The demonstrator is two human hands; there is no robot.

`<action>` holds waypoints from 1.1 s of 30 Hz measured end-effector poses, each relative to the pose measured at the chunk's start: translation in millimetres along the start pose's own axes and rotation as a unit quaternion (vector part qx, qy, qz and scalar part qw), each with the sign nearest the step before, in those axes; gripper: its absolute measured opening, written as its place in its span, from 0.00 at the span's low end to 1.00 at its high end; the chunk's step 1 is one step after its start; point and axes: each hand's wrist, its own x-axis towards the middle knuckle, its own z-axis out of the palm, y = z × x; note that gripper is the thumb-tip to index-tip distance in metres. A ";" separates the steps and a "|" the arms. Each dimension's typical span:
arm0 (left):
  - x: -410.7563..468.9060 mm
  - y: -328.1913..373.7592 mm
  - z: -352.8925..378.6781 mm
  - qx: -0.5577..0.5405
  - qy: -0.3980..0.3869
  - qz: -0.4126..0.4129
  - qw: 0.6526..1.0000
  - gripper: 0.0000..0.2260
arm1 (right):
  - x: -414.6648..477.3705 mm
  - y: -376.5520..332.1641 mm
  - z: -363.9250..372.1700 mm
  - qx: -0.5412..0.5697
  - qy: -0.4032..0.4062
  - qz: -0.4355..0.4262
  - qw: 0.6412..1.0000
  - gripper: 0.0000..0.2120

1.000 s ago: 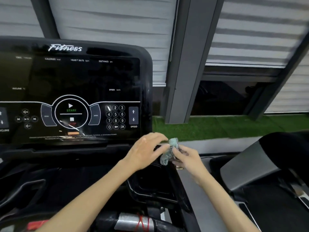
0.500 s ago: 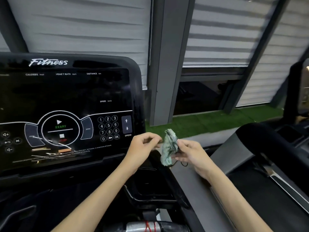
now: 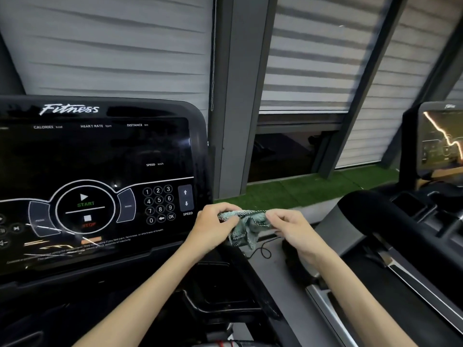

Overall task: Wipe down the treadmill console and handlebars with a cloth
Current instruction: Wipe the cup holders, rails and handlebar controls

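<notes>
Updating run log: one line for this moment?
left hand: pinches cloth | right hand: pinches cloth | cloth: spread between hands, off treadmill console

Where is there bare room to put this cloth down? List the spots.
The recessed tray below the console looks bare. The grey strip between this treadmill and the neighbouring treadmill is open near you; a black cable lies at its far end. Crowded: beside the keypad, where left hand and right hand grip the cloth.

Open air lies right of the console (image 3: 100,171), above the grey floor strip (image 3: 283,276); the neighbouring treadmill's black handrail (image 3: 380,221) bounds it rightward, the pillar (image 3: 238,96) behind.
</notes>
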 end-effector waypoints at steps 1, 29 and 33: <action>1.5 1.2 0.2 0.009 0.000 -0.002 1.000 0.08 | 1.9 -2.5 -0.6 -0.021 0.000 -0.022 1.000 0.24; 39.1 42.9 -32.8 -0.068 -0.075 0.020 0.995 0.22 | 37.8 -42.3 -7.8 -0.067 0.079 -0.105 0.989 0.15; 32.1 22.2 -33.0 -0.092 -0.254 -0.061 0.961 0.22 | 45.3 -49.2 -10.7 0.157 0.034 -0.026 0.987 0.13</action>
